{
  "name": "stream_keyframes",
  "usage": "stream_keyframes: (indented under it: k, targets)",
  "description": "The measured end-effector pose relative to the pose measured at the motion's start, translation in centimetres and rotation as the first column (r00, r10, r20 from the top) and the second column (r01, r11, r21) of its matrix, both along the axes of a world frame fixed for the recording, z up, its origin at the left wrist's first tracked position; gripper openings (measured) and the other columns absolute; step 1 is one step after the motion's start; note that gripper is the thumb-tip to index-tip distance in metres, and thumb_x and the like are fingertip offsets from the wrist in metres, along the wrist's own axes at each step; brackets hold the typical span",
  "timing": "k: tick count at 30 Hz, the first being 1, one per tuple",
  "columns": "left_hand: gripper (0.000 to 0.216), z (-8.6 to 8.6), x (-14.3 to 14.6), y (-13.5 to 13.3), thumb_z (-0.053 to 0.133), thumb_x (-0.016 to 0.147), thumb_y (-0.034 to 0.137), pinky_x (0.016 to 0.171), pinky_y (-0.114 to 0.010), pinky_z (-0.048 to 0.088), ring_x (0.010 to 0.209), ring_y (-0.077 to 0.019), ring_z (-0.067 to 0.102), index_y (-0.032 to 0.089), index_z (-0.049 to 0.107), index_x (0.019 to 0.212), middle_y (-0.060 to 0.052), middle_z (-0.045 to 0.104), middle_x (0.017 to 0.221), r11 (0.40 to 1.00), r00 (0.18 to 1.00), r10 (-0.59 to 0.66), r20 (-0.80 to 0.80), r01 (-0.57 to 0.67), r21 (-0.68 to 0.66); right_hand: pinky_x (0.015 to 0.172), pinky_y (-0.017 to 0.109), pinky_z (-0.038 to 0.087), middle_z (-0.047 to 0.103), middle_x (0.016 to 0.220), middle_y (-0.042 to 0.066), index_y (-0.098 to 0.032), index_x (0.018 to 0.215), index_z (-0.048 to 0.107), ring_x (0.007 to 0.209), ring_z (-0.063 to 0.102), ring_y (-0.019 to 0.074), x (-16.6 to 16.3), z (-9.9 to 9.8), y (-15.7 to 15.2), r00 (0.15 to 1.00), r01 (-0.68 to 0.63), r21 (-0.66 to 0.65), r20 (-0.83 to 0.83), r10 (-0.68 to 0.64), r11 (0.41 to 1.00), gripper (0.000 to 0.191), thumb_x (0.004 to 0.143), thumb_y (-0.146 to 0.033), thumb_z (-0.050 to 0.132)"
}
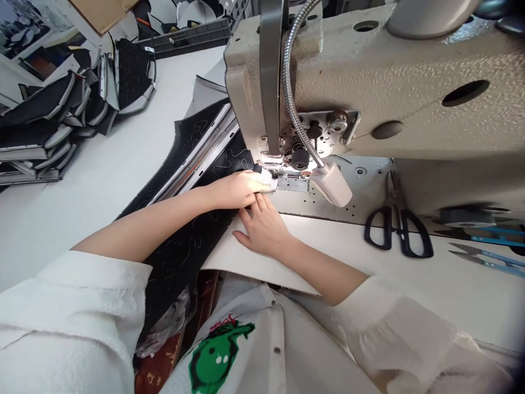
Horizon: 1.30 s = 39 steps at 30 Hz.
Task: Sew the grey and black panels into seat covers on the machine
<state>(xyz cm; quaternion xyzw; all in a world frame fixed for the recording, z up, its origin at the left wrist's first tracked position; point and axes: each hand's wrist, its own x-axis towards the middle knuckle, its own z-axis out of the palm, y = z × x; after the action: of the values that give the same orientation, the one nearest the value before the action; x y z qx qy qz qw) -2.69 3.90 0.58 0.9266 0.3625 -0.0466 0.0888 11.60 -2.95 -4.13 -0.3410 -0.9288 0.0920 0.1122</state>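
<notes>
A black fabric panel with loose pale threads lies slantwise on the table and hangs over its front edge. Its pale-edged end reaches the needle area of a sewing machine. My left hand is closed on that end, right beside the presser foot; its fingertips are partly washed out by the lamp light. Just in front of it, my right hand lies palm down with fingers stretched, the tips touching the edge of the work by the left fingers. Grey and orange strips run along the panel.
Stacked black-and-grey sewn pieces cover the left of the table, with a grey crate behind. A lamp hangs by the needle. Black-handled scissors and blue thread snips lie to the right.
</notes>
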Motion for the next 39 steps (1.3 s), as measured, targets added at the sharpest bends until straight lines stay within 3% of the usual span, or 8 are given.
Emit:
stream_keyframes:
  k: [4, 11, 21, 24, 27, 31, 35, 39]
  targets:
    - [0.052, -0.7, -0.2, 1.3, 0.042, 0.077, 0.004, 0.11, -0.03, 0.036, 0.124, -0.017, 0.049, 0.018, 0.061, 0.123, -0.004, 0.056, 0.132, 0.999, 0.998, 0.026, 0.056, -0.028, 0.031, 0.109, 0.054, 0.022, 0.043, 0.133, 0.031, 0.0, 0.127, 0.049, 0.132, 0.03, 0.0389, 0.1, -0.1, 0.2, 0.999, 0.004, 0.0, -0.044, -0.004, 1.0, 0.061, 0.088, -0.047, 0.05]
    - [0.051, -1.0, 0.3, 2.4, 0.042, 0.073, 0.003, 0.108, -0.03, 0.039, 0.117, -0.0162, 0.055, 0.017, 0.064, 0.117, -0.002, 0.064, 0.121, 0.993, 0.987, 0.115, 0.115, -0.117, 0.014, 0.108, 0.051, 0.026, 0.047, 0.129, 0.025, -0.01, 0.116, 0.059, 0.127, 0.038, 0.0315, 0.7, -0.1, 0.3, 0.992, -0.052, 0.033, -0.117, 0.056, 0.998, 0.034, 0.091, -0.029, 0.048]
    - [0.05, -1.5, 0.1, 2.4, 0.042, 0.073, 0.003, 0.109, -0.032, 0.037, 0.118, -0.017, 0.054, 0.016, 0.064, 0.116, -0.003, 0.063, 0.122, 0.991, 0.983, 0.13, 0.13, -0.134, 0.022, 0.105, 0.05, 0.028, 0.054, 0.119, 0.021, -0.012, 0.109, 0.063, 0.119, 0.044, 0.0299, 0.6, -0.2, 0.5, 0.989, -0.057, 0.087, -0.129, 0.068, 0.995, 0.029, 0.09, -0.028, 0.046]
    - [0.05, -1.7, 0.3, 2.0, 0.041, 0.072, 0.002, 0.109, -0.031, 0.036, 0.117, -0.0168, 0.054, 0.015, 0.064, 0.114, -0.004, 0.063, 0.122, 0.992, 0.985, 0.102, 0.14, -0.112, 0.063, 0.099, 0.043, 0.035, 0.059, 0.114, 0.016, -0.015, 0.107, 0.065, 0.111, 0.05, 0.0254, 0.7, -0.4, 0.5, 0.981, -0.085, 0.11, -0.165, 0.103, 0.99, 0.028, 0.091, -0.021, 0.043]
    - [0.042, -2.7, 0.6, 1.5, 0.043, 0.074, 0.006, 0.1, -0.033, 0.043, 0.106, -0.0188, 0.059, 0.017, 0.067, 0.107, -0.004, 0.067, 0.112, 0.975, 0.979, 0.128, 0.158, -0.153, 0.16, 0.08, 0.031, 0.042, 0.066, 0.102, 0.008, -0.018, 0.11, 0.065, 0.092, 0.057, 0.0186, 1.0, -0.9, 0.3, 0.957, -0.162, 0.136, -0.219, 0.189, 0.977, 0.031, 0.091, -0.017, 0.041]
    - [0.031, -4.3, 0.9, 0.9, 0.044, 0.08, 0.017, 0.078, -0.034, 0.048, 0.084, -0.0211, 0.063, 0.018, 0.07, 0.096, -0.005, 0.071, 0.09, 0.906, 0.94, 0.28, 0.193, -0.325, 0.271, 0.064, 0.028, 0.038, 0.065, 0.076, 0.002, -0.018, 0.108, 0.065, 0.07, 0.054, 0.0142, 1.3, -1.3, 0.0, 0.921, -0.211, 0.22, -0.281, 0.269, 0.952, 0.03, 0.092, -0.019, 0.039]
    - [0.034, -4.4, 1.0, 0.9, 0.045, 0.079, 0.021, 0.07, -0.032, 0.046, 0.082, -0.0223, 0.064, 0.024, 0.071, 0.101, -0.004, 0.071, 0.087, 0.875, 0.902, 0.38, 0.203, -0.422, 0.237, 0.06, 0.028, 0.035, 0.059, 0.067, 0.0, -0.018, 0.103, 0.065, 0.063, 0.05, 0.0127, 1.6, -1.1, -0.1, 0.878, -0.265, 0.319, -0.31, 0.364, 0.91, 0.028, 0.091, -0.017, 0.039]
    - [0.031, -3.7, 1.0, 1.6, 0.045, 0.078, 0.024, 0.066, -0.031, 0.044, 0.078, -0.0229, 0.064, 0.024, 0.073, 0.091, -0.005, 0.071, 0.084, 0.86, 0.866, 0.452, 0.213, -0.487, 0.152, 0.057, 0.028, 0.033, 0.054, 0.063, -0.002, -0.018, 0.098, 0.064, 0.058, 0.046, 0.0119, 1.8, -0.8, 0.0, 0.805, -0.329, 0.425, -0.34, 0.486, 0.843, 0.025, 0.088, -0.015, 0.041]
